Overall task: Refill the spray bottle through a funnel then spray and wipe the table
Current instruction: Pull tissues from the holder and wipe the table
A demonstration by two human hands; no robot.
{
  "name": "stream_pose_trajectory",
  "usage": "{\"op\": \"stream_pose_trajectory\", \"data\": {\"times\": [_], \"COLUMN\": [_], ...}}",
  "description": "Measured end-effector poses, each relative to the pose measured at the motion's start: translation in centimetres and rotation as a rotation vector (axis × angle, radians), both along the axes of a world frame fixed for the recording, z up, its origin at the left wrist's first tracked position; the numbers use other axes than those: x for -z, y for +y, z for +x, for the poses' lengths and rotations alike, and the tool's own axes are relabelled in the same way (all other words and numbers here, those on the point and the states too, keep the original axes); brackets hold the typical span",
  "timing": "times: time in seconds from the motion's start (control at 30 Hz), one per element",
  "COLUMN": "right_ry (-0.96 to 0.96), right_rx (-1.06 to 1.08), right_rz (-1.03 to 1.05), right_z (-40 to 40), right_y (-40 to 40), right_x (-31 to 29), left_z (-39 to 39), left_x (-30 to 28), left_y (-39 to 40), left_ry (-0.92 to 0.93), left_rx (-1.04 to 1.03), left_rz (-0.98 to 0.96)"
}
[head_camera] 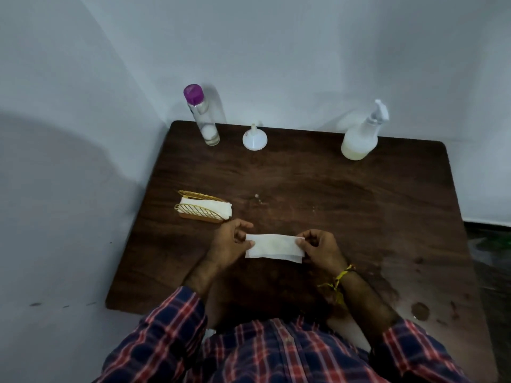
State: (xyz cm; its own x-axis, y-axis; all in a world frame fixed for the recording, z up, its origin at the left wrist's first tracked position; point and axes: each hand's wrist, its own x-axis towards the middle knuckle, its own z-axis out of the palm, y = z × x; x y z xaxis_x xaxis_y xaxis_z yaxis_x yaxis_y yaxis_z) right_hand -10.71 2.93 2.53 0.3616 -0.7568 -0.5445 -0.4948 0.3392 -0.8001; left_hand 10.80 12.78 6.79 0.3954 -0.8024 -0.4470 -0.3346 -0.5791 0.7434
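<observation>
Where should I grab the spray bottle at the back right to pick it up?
Grip the spray bottle round its narrow neck, just under the trigger head, coming from the front. It stands upright close to the wall, its body widens toward the base, and the table before it is unobstructed. Both hands hold the tissue.

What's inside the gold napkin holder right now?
The napkin holder holds a stack of white napkins lying between its wire sides. How many there are cannot be seen, since the top ones cover the rest.
</observation>
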Motion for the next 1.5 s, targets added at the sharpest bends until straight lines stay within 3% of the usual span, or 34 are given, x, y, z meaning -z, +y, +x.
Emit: {"op": "stream_pose_trajectory", "data": {"times": [0.27, 0.37, 0.47, 0.6, 0.77, 1.03, 1.2, 1.33, 1.5], "right_ry": [0.127, 0.268, 0.55, 0.488, 0.544, 0.602, 0.688, 0.715, 0.646], "right_rx": [-0.091, -0.094, -0.215, -0.519, -0.818, -0.991, -0.825, -0.737, -0.92], "right_rz": [-0.274, -0.336, -0.555, -0.777, -0.72, -0.771, -0.74, -0.69, -0.734], "right_z": [5.3, 7.6, 8.9, 10.2, 12.2, 12.5, 9.3, 12.2, 12.2], "right_y": [-8.7, -11.2, -11.1, -7.7, -6.6, -1.7, -2.2, -5.6, 0.0], "right_x": [0.3, 0.9, 1.2, 2.5, 4.9, 6.3, 6.9, 6.7, 6.2], "left_z": [3.7, 4.2, 2.9, 0.6, 1.3, 1.6, 2.0, 2.5, 2.7], "left_x": [-0.6, -1.3, -1.0, 4.2, 9.8, 12.0, 12.0, 11.3, 10.4], "left_y": [-8.0, -9.9, -8.3, -0.8, 7.4, 8.2, 8.1, 7.5, 6.8], "left_ry": [-0.203, -0.543, -0.743, -0.603, -0.563, -0.587, -0.544, -0.48, -0.436], "left_rx": [0.004, 0.138, 0.177, 0.15, 0.017, 0.133, 0.18, 0.203, 0.208], "left_rz": [-0.07, 0.013, -0.115, -0.139, 0.262, 0.426, 0.432, 0.501, 0.524]}}
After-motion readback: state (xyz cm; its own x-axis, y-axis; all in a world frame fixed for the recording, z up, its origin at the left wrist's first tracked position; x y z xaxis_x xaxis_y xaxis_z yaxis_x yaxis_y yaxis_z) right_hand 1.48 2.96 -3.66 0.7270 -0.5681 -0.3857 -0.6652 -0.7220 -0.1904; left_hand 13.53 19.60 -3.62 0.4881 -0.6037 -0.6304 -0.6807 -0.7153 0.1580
